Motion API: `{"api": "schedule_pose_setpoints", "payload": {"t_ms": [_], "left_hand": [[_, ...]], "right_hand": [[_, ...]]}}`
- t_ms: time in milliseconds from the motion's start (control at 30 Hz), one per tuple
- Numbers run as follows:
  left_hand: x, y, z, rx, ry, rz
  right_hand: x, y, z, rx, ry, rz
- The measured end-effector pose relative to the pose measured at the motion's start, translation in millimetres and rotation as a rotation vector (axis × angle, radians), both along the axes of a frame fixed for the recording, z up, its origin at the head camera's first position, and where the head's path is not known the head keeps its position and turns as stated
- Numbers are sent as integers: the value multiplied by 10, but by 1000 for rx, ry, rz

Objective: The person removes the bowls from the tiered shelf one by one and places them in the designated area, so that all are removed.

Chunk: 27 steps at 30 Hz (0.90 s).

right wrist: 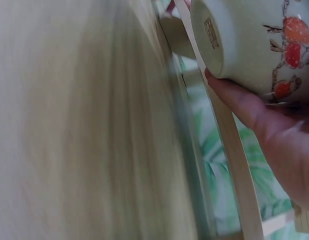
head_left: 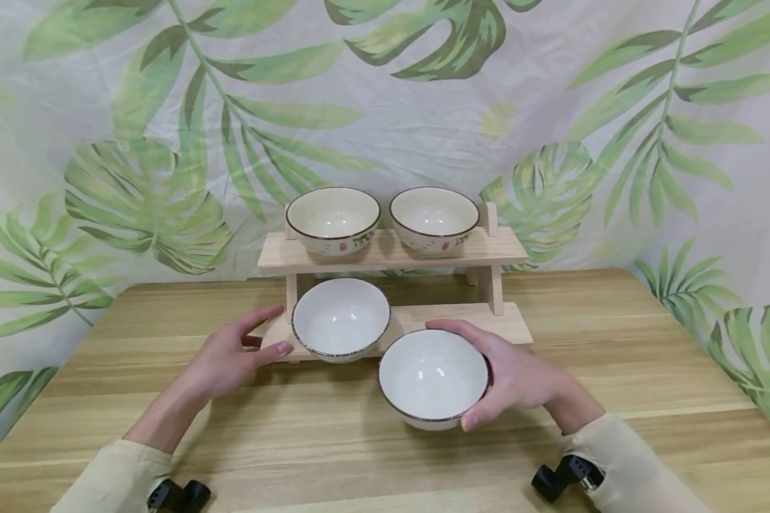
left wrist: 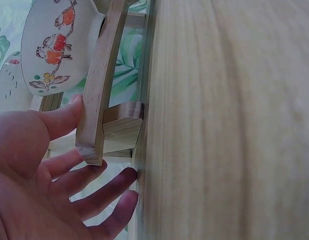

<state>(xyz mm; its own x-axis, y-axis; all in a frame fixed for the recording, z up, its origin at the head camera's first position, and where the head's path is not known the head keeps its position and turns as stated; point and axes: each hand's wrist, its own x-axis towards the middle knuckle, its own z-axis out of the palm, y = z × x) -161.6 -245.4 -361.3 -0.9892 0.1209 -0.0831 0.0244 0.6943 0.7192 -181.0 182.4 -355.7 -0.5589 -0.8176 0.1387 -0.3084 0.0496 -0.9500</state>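
Observation:
My right hand (head_left: 513, 374) grips a white bowl (head_left: 433, 377) with a dark rim by its right side, in front of the lower tier and off the table. In the right wrist view the bowl's (right wrist: 244, 45) base and painted red birds show. My left hand (head_left: 234, 353) holds the left end of the two-tier wooden rack's (head_left: 455, 317) lower board, thumb on top, as the left wrist view shows of the board (left wrist: 94, 120). Next to that hand, another white bowl (head_left: 341, 317) stands on the lower tier's left part.
Two cream bowls (head_left: 332, 214) with dark rims stand side by side on the rack's upper tier (head_left: 385, 249). The rack stands towards the back of a wood-grain table (head_left: 295, 442). Behind it hangs a leaf-patterned cloth (head_left: 423, 128).

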Motion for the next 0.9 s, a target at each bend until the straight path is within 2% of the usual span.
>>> {"api": "schedule_pose_setpoints", "payload": {"t_ms": [133, 367, 633, 900], "left_hand": [[-5, 6, 4, -3, 1, -4], [-1, 6, 15, -7, 5, -6], [-6, 9, 17, -3, 4, -7], [-4, 9, 12, -8, 0, -1]], "right_hand": [[72, -118, -28, -4, -32, 22], [226, -320, -35, 36, -61, -27], [321, -463, -51, 63, -120, -74], [443, -589, -62, 83, -154, -67]]}}
